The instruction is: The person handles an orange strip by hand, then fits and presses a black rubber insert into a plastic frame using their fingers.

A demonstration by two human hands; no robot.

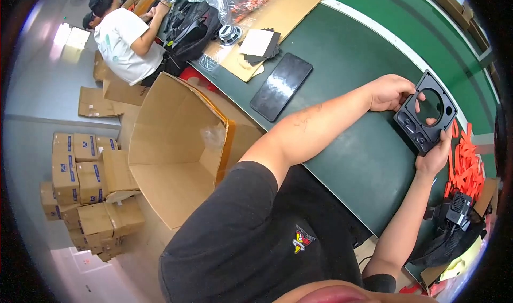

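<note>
A black speaker panel with one large round opening and two small round parts is held above the green table at the right. My left hand grips its left edge, and fingertips show through the large opening. At its lower right edge, my right hand is closed on the panel. A pile of orange-red strips lies just right of my right hand. On the table, to the left of my left hand, rests a black phone-like slab.
An open cardboard box stands beside the green table. Near a round speaker are white and black sheets on cardboard. A co-worker works farther along. Black devices lie at the lower right; boxes are stacked behind.
</note>
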